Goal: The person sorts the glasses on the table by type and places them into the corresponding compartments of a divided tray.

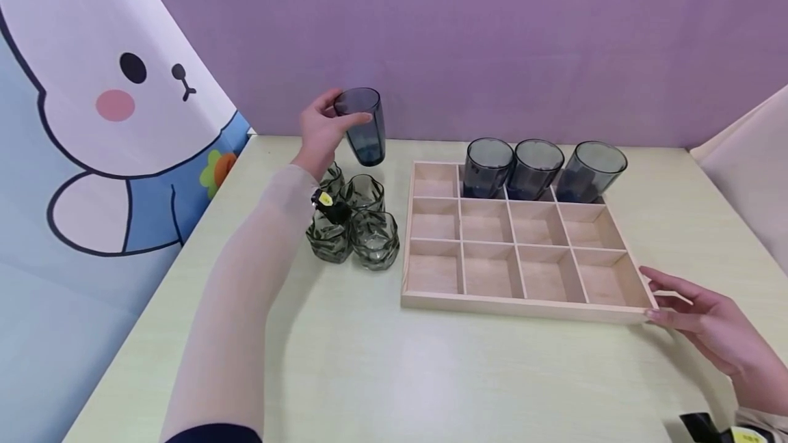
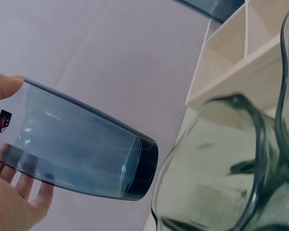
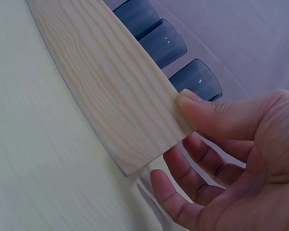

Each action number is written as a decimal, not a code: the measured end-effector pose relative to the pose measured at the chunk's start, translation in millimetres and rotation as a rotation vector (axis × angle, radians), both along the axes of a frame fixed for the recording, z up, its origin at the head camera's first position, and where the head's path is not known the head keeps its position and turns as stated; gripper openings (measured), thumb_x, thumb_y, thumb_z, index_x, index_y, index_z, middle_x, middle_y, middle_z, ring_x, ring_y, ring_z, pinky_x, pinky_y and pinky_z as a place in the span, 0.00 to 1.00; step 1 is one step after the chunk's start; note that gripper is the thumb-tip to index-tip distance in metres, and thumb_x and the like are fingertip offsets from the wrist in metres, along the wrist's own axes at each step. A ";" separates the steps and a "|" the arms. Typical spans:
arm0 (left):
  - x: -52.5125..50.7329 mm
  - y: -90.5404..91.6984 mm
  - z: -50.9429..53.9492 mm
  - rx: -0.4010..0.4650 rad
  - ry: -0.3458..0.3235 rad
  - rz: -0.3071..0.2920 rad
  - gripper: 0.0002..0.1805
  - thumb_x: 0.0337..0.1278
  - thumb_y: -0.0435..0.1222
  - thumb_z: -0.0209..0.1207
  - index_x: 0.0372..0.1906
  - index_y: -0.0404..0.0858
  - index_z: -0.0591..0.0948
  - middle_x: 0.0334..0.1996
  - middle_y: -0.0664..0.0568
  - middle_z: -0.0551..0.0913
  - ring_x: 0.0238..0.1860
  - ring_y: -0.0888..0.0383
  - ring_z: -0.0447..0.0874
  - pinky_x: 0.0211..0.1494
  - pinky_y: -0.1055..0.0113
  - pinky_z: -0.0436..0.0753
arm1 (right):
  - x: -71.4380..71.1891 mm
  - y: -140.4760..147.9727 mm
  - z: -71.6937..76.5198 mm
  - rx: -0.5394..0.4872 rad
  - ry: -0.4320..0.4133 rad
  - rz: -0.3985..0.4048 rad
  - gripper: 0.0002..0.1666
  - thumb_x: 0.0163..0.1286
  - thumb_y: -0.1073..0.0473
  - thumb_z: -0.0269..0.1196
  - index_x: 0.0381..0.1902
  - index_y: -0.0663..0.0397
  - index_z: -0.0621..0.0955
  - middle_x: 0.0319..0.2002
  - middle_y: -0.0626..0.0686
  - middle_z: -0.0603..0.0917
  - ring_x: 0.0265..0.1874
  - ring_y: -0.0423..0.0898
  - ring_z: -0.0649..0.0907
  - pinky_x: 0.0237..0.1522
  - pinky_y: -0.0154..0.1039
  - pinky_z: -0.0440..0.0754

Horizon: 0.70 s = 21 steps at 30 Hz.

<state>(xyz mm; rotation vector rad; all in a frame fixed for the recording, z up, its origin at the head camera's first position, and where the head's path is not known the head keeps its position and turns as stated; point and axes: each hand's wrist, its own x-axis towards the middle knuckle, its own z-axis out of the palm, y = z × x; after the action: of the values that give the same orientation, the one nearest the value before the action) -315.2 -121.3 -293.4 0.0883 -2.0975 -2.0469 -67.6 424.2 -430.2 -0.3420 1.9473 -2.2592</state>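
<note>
Now the left fingers (image 1: 356, 119) are gripping a tall blue glass (image 1: 368, 139), short glasses (image 1: 376, 241) are standing close behind them, the right fingers (image 1: 672, 282) are holding the wooden tray (image 1: 523, 307) by its corner, and too low a swing could be knocking glass against glass.

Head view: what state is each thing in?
Pale wooden divided tray: partly filled, corner touched by right grip.
Tall blue glass tumbler: held in left grip, rim up.
Three matching tumblers: in tray's back row, rims up.
Four short greenish wavy glasses: clustered, rims up.
</note>
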 end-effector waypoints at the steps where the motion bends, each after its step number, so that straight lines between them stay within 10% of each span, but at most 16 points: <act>1: 0.8 1.7 0.9 -0.001 -0.001 -0.005 0.43 0.42 0.31 0.77 0.69 0.42 0.74 0.57 0.49 0.77 0.55 0.57 0.74 0.58 0.66 0.78 | -0.2 0.0 -0.1 0.000 0.001 0.000 0.42 0.62 0.89 0.51 0.68 0.54 0.75 0.49 0.46 0.78 0.45 0.37 0.82 0.40 0.30 0.83; 21: 20.4 57.1 5.3 -0.008 -0.007 -0.202 0.42 0.40 0.28 0.78 0.67 0.44 0.77 0.54 0.48 0.78 0.55 0.54 0.76 0.56 0.62 0.79 | 0.9 -0.6 1.7 0.006 -0.018 -0.014 0.41 0.63 0.88 0.51 0.68 0.52 0.76 0.49 0.45 0.78 0.45 0.37 0.82 0.39 0.29 0.83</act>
<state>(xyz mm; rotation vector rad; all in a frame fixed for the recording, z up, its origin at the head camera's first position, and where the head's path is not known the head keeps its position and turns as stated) -294.9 -64.2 -288.1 -0.1239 -2.1991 -2.1504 -66.7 423.6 -428.5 -0.3071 1.9532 -2.2567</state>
